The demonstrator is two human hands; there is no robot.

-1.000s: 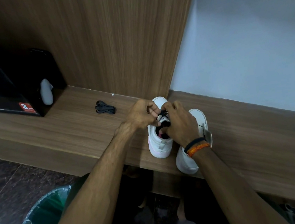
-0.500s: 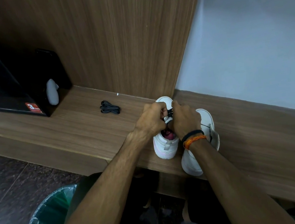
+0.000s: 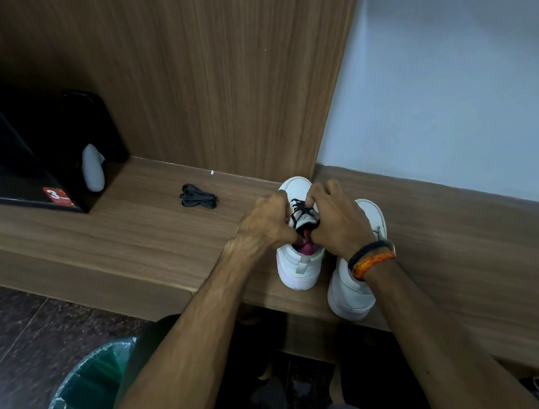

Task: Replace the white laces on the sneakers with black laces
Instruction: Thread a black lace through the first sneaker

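I have both hands down on the near sneaker (image 3: 298, 268), which stands on the wooden tabletop (image 3: 151, 246) with its toe toward the wall so the eyelets face me. My left hand (image 3: 264, 225) is curled tight against the shoe's left side, and my right hand (image 3: 334, 220) is curled on the right side; each seems to pinch an end of the black lace (image 3: 299, 212) that already crosses the tongue, though my knuckles hide the actual ends. Holding from both sides lets me pull evenly, I judge, and keeps the shoe from sliding. The second sneaker (image 3: 355, 282) waits just beside it on the right, partly under my right wrist, and I see no lace in it. The spare black lace (image 3: 197, 198) lies bundled on the tabletop well to the left, out of the way until I need it. I see no white laces here, so this pair looks about half relaced
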